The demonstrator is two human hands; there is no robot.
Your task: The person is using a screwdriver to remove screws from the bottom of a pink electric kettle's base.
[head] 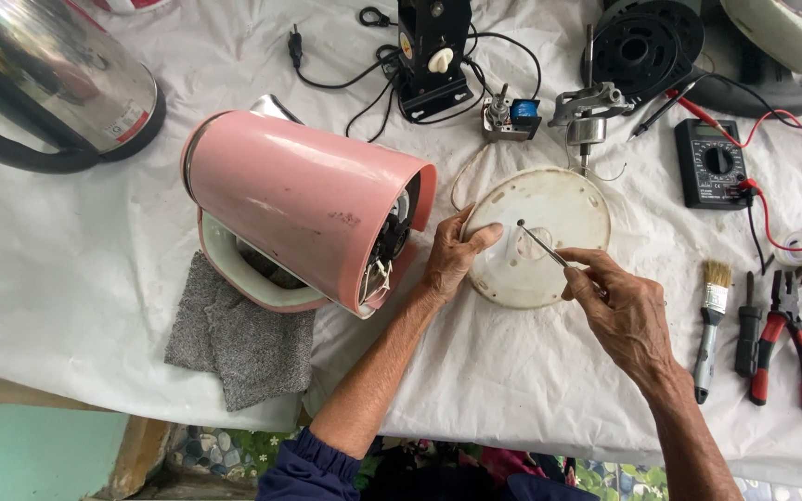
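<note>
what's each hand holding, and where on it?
Right hand pinches a thin metal tool at its rear end. Left hand steadies the round white base plate at its left edge.

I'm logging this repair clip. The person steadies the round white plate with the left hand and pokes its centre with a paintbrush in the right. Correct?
Not quite. In the head view the right hand holds a thin metal tool, not the paintbrush, which lies on the cloth. The left hand does steady the round white plate.

One head-worn view, looking steeply down at your workbench.
You see the cloth-covered table [67, 278] from close above, far edge at the top, your forearms entering from below.
</note>
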